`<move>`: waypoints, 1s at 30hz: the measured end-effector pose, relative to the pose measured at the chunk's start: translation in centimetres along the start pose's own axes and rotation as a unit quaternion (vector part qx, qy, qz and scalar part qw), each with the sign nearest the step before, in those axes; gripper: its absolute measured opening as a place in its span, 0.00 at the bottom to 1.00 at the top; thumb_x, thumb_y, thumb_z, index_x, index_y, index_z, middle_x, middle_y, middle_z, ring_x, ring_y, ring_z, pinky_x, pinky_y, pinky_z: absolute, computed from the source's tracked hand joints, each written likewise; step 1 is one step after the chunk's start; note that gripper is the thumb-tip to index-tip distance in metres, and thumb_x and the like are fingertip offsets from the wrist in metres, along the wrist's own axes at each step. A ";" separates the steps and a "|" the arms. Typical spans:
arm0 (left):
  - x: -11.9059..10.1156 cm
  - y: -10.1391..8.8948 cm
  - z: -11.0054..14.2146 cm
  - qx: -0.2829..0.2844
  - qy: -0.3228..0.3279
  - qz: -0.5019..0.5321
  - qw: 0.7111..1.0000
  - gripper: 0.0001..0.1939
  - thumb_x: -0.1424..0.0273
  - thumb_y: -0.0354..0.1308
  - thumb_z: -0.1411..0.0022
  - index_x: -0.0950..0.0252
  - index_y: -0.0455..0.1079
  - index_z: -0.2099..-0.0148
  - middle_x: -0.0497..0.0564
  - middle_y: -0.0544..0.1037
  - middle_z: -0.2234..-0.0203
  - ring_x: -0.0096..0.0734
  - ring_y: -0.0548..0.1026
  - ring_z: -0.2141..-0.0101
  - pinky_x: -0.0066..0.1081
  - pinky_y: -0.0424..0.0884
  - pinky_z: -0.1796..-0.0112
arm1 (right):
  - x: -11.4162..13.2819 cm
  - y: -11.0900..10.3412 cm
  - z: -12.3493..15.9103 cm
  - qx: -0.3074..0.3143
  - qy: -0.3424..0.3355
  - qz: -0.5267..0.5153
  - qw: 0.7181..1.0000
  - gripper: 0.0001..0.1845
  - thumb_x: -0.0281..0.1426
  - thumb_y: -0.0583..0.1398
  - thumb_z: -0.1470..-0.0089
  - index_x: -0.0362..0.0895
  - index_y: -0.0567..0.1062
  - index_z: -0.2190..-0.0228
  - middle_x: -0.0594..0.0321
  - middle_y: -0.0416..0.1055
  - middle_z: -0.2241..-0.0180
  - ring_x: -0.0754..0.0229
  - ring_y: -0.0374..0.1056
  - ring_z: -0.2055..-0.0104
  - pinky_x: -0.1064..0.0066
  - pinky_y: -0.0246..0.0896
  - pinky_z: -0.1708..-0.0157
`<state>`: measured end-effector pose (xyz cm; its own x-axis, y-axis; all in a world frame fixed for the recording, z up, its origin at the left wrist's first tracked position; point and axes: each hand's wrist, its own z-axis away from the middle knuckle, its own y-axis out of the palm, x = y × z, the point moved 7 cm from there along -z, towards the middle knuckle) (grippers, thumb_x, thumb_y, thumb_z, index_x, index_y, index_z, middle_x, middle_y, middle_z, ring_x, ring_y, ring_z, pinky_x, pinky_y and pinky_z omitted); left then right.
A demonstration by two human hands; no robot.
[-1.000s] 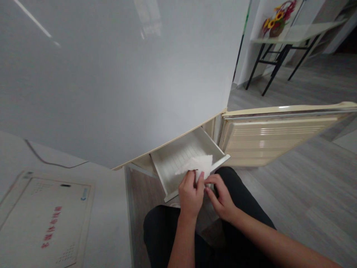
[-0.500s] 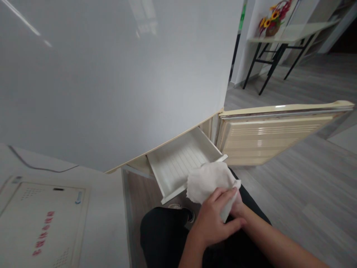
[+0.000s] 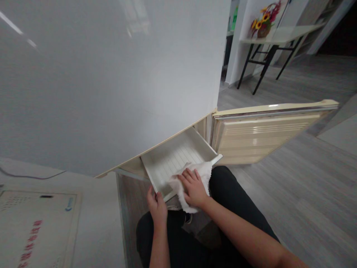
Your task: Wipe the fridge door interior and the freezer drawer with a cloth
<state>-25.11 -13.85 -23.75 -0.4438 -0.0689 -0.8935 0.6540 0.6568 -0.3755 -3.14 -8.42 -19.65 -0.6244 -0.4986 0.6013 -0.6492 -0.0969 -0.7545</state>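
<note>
A pale drawer (image 3: pixel 178 150) with a ribbed bottom is pulled out from the lower compartment of a refrigerator (image 3: pixel 125 82). At its front left corner, my left hand (image 3: pixel 157 206) has its fingers around the edge. My right hand (image 3: pixel 193 188) presses a white cloth (image 3: pixel 205 172) over the drawer's front part. Part of the cloth lies inside and part hangs over the front edge. The fingers of that hand rest on top of the cloth, and its palm side is hidden.
The cream lower door (image 3: pixel 267 137) stands swung wide to the right. My bent knees (image 3: pixel 228 190) are close below the drawer. A wall panel (image 3: pixel 39 227) with red characters is at left. Farther back, a table (image 3: pixel 279 37) holds a flower basket (image 3: pixel 263 28).
My hands were together on the cloth in front of the drawer. Now they are apart: the left has taken hold of the drawer's corner, and the right has brought the cloth onto the drawer.
</note>
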 end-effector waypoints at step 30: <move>-0.2 0.6 1.4 -0.034 0.067 0.033 0.997 0.17 0.71 0.45 0.35 0.65 0.74 0.53 0.59 0.70 0.37 0.42 0.67 0.36 0.46 0.60 0.35 | -12.6 -8.4 -3.1 -0.028 -0.063 0.235 0.970 0.21 0.34 0.49 0.32 0.42 0.75 0.71 0.55 0.72 0.70 0.55 0.60 0.64 0.62 0.47 0.58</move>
<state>-23.74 -14.48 -24.19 -0.4823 0.0733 -0.8730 0.6426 0.7068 -0.2957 8.80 1.33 -20.05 -0.8017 -0.5773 0.1549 -0.3302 0.2116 -0.9199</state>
